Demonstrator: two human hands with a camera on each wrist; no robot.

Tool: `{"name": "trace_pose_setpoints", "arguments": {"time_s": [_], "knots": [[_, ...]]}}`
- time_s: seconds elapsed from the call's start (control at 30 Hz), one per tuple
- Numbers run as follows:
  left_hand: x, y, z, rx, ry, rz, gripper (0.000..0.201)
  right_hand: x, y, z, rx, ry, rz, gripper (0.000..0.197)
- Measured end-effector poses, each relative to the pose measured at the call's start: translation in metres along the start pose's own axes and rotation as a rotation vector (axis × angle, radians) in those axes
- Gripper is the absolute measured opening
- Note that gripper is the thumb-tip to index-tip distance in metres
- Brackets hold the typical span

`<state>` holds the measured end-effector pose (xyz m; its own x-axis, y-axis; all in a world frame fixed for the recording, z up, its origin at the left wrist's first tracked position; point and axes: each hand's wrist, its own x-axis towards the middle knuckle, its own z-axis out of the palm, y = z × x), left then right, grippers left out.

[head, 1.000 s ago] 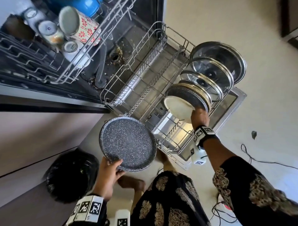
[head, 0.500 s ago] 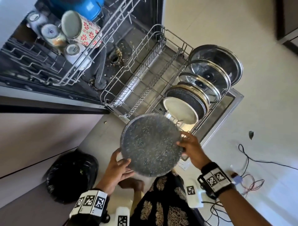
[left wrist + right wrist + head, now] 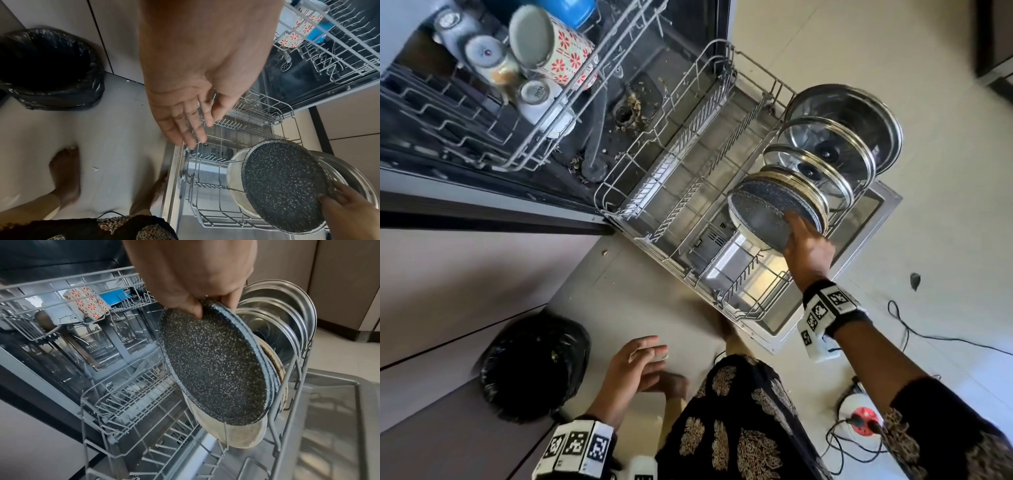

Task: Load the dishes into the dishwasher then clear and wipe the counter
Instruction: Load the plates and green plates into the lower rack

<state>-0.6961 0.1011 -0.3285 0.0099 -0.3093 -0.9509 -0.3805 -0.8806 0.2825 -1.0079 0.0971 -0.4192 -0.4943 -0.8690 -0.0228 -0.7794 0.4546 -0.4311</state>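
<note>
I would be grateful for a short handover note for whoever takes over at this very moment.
Right hand pinches the top rim of the speckled plate, tilted in the lower rack against a cream plate and the row of steel lids.
Left hand is open and holds nothing.
Done: cups sit in the upper rack.
Left: seat and release the plate; the counter is out of view, so its clearing and wiping cannot be judged.

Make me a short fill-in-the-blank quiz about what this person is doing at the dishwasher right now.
1. The speckled plate is pinched at its rim by the person's ____ hand.
2. The left hand holds ____.
3. The plate is going into the ____ rack of the dishwasher.
4. The flowered mug sits in the ____ rack.

Missing words: right; nothing; lower; upper
</note>
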Motion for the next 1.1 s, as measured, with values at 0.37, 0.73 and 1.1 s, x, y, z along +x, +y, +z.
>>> {"name": "trace_pose_setpoints", "arguments": {"time_s": [0.37, 0.73, 1.1], "knots": [[-0.001, -0.002, 0.001, 0.024, 0.011, 0.002, 0.023, -0.001, -0.021, 0.001, 0.052, 0.054, -0.011, 0.05], [0.002, -0.008, -0.001, 0.036, 0.022, 0.001, 0.023, -0.002, -0.018, 0.009, -0.016, 0.012, -0.111, 0.038], [0.012, -0.017, -0.005, 0.042, 0.028, 0.031, 0.024, -0.006, -0.008, 0.035, -0.174, -0.413, 0.107, 0.054]]}}
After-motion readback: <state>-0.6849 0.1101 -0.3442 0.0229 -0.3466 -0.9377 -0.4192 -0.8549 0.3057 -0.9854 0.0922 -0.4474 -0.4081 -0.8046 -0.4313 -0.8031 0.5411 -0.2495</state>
